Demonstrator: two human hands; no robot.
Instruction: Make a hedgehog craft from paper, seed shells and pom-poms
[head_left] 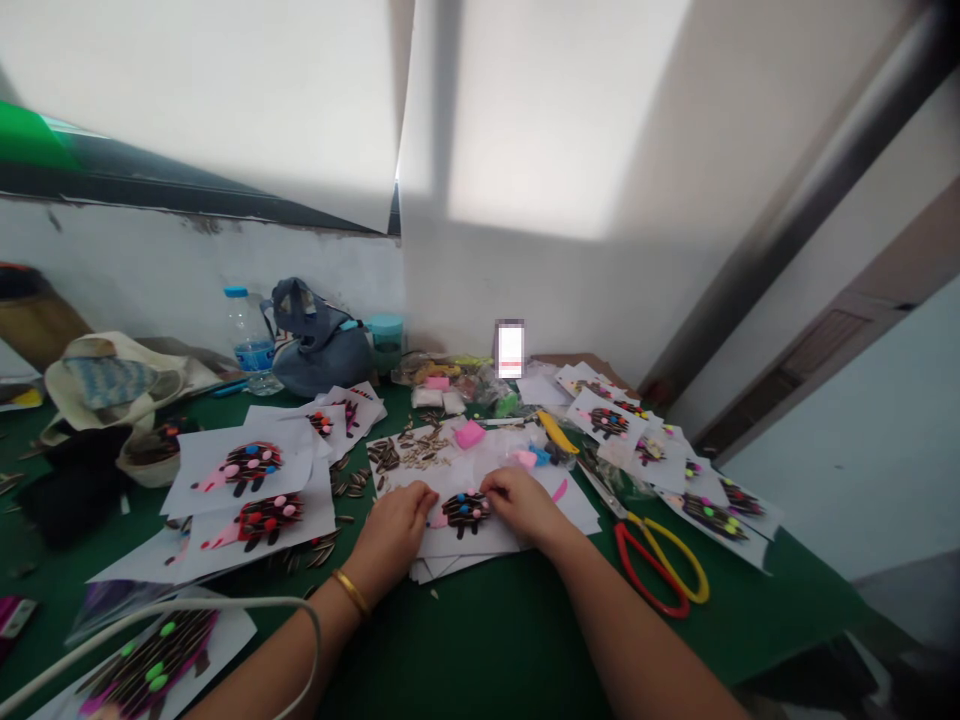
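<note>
A hedgehog figure (465,510) made of striped seeds, with blue and pink dots, lies on white paper (450,545) between my hands. My left hand (401,515), with a gold bracelet at the wrist, is at the figure's pink snout; its fingertips are pinched together, and what they hold is too small to tell. On the figure's right edge rests my right hand (521,502), fingers curled and pressed together, their contents hidden. Striped seeds (386,455) lie on paper behind my left hand. Pink clay (469,433) and blue clay (550,453) sit farther back.
Scissors (652,560) with red and yellow handles lie at the right, near finished hedgehog cards (709,515). More cards (247,465) are stacked at the left. A bottle (251,345), a blue bag (319,345) and a lit phone (511,350) stand at the back. A white cable (225,603) crosses the lower left.
</note>
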